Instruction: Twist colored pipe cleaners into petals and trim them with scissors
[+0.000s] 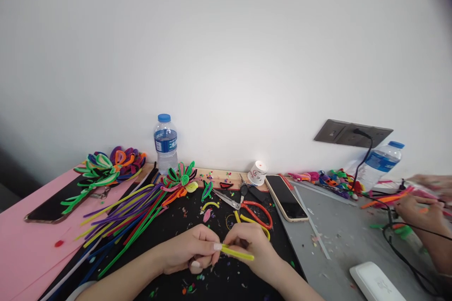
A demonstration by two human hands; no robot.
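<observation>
Pipe cleaner (240,254) is held above the black mat (213,289), left hand (192,247) pinching one end and right hand (251,244) curled closed on it, likely for two-point control. Scissors (231,202) rest just beyond, apparently for easy reach

Scissors (241,205) lie between pipe cleaners (131,208) and phone (287,199).

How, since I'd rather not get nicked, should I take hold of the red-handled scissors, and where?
Probably by the red handles, coming from the near right: the scissors lie with blades pointing left and away, leaving the handles closer to the right hand.
</observation>
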